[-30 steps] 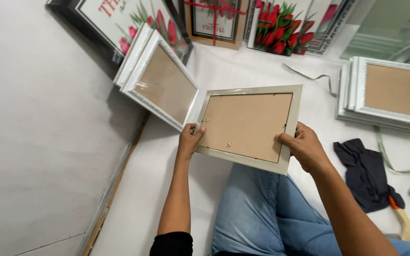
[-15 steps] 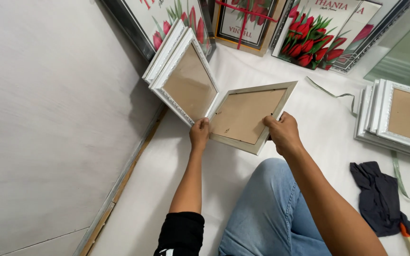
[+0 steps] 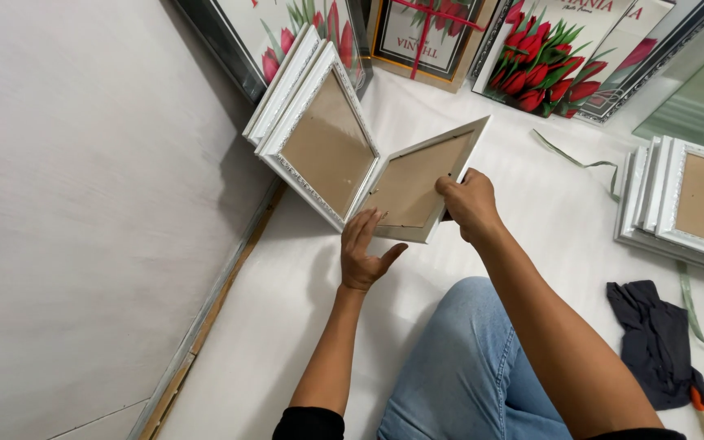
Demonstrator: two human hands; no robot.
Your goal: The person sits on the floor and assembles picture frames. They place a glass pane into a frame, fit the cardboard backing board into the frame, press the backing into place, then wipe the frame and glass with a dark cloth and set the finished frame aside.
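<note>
- 2 bare hands meet at 1 white picture frame (image 3: 417, 191), seen back-side up with its brown backing board showing, just above centre of the picture.
- Right hand (image 3: 467, 204): fingers curled and closed on the frame's right edge, thumb on the backing, carrying it.
- Left hand (image 3: 366, 253): fingers spread and loose, fingertips touching the frame's lower left corner from below; it grips nothing.
- Frame's long axis runs from lower left up to upper right, tilted, its left edge just beside a leaning stack of frames (image 3: 313, 134) at upper left.
- Farther out: a flat stack of frames (image 3: 686, 204) at right, a dark cloth (image 3: 653, 342) at lower right, both well apart.
</note>
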